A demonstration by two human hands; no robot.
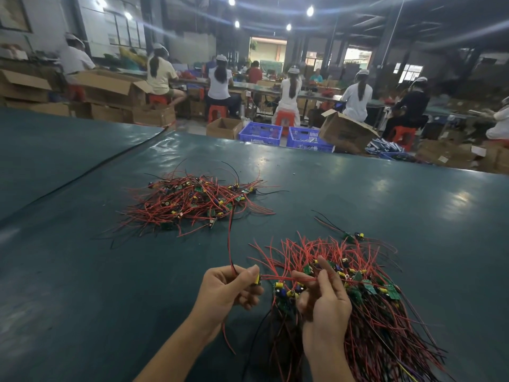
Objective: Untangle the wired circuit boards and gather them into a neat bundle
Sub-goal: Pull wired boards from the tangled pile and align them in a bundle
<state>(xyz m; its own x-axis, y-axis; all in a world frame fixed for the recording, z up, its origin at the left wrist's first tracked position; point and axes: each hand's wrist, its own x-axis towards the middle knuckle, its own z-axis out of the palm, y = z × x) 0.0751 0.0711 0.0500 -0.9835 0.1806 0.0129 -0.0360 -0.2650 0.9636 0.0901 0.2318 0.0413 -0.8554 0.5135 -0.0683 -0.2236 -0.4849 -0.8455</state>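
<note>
Wired board [257, 280] w/ yellow part pinched in left hand [228, 289]; its red lead runs up to tangled pile [192, 202] mid-surface [82, 271]. Right hand [323, 297] curls round wires of gathered bundle [371, 304] at near right. Hands close, not touching. Beyond far edge: blue crates [259, 140] w/ small parts, type unclear; open cardboard box [220, 132], contents hidden.

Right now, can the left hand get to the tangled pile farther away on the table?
Probably yes. Only bare table lies between the left hand and the tangled pile, but the hand already pinches a wired board.
</note>
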